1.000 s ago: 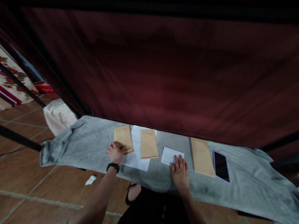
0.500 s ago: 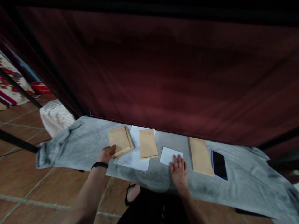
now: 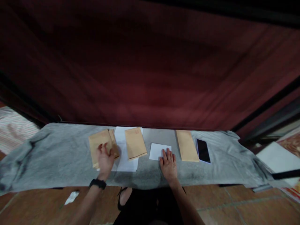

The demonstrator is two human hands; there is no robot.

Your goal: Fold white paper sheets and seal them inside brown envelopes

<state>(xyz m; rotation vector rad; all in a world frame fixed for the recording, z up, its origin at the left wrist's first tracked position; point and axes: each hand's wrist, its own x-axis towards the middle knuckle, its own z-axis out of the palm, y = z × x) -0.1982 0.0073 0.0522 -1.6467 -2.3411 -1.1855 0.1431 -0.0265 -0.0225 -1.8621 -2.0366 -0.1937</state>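
My left hand point(image 3: 105, 158), with a dark band on its wrist, is over a small pile of brown envelopes point(image 3: 100, 137). Its fingers are loosely bent and apart, with nothing held; whether they touch the top envelope I cannot tell. A white sheet of paper point(image 3: 123, 164) sticks out beside the pile, and a single brown envelope point(image 3: 136, 143) lies across it. Flat on a smaller folded-looking white paper point(image 3: 156, 151) rest the fingertips of my right hand point(image 3: 169, 164), spread and covering its lower right corner.
Right of my right hand lie another brown envelope point(image 3: 187, 147) and a phone point(image 3: 203, 151) with a dark screen. A grey cloth point(image 3: 67, 156) covers the long, narrow surface. Dark red fabric point(image 3: 150, 78) hangs behind it, between dark bars. Tiled floor point(image 3: 215, 200) shows below.
The view has turned to the right. My left hand has let go of the pile's lower edge and moved onto its top. My right hand stays on the white paper.
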